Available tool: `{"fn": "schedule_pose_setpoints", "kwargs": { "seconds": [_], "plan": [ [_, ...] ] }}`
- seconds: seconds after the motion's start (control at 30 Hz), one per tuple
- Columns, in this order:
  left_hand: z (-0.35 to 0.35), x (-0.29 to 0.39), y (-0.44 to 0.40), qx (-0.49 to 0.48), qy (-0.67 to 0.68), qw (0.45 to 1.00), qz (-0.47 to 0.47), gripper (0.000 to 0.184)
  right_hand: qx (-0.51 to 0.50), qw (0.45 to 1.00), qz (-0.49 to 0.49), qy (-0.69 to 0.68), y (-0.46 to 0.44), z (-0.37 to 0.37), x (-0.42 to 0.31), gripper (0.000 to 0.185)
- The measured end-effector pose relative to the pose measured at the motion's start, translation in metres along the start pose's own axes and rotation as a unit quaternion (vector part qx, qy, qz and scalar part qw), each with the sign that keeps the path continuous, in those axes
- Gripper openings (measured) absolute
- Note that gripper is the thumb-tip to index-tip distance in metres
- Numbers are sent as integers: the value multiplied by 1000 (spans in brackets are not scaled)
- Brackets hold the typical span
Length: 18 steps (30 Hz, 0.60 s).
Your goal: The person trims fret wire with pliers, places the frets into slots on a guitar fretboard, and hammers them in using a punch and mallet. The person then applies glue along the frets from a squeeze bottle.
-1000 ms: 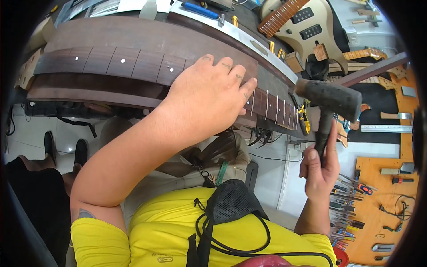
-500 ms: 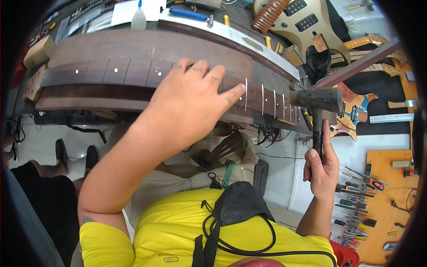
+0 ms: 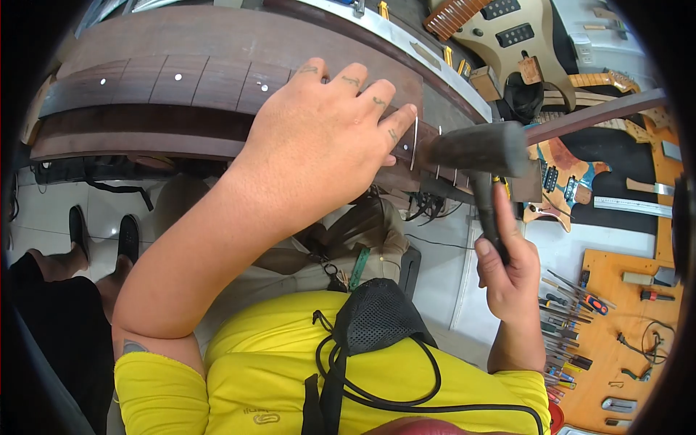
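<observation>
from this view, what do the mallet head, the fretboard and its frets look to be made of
Mallet head: probably rubber, dull black, though motion blur leaves this open. Fretboard: apparently wood, matte dark brown with faint streaky grain. Frets: likely metal, shiny, from their thin, bright silvery lines.

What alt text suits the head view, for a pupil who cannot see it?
A person's left hand rests on a guitar neck while the right hand grips a dark mallet, which partly hides the metal frets. A cream electric guitar is visible beyond.
</observation>
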<state>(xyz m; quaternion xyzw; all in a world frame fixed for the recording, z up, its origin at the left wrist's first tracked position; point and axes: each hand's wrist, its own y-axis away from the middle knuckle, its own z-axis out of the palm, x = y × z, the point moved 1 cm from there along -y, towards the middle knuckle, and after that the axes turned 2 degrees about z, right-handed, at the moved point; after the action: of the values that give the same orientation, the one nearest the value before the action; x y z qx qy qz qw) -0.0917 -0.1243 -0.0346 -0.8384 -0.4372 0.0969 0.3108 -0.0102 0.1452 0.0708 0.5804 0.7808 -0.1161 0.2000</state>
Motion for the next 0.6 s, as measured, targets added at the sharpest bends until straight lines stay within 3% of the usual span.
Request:
{"fn": "schedule_pose_setpoints", "kwargs": {
  "seconds": [0.2,0.27,0.4,0.43,0.6],
  "plan": [
    [1,0,0,5,-7,1000,3,48,61,995,55,-59,5,10,-4,67],
    [0,0,0,12,-3,1000,-1,37,65,993,68,-68,2,6,-8,66],
    [4,0,2,47,-3,999,-6,34,117,981,72,-141,1,17,-15,65],
    [4,0,2,42,-17,999,-1,33,76,993,68,-58,1,17,-9,66],
    [2,0,-1,36,-25,999,2,32,68,991,89,-77,-5,7,-14,66]
  ]
}}
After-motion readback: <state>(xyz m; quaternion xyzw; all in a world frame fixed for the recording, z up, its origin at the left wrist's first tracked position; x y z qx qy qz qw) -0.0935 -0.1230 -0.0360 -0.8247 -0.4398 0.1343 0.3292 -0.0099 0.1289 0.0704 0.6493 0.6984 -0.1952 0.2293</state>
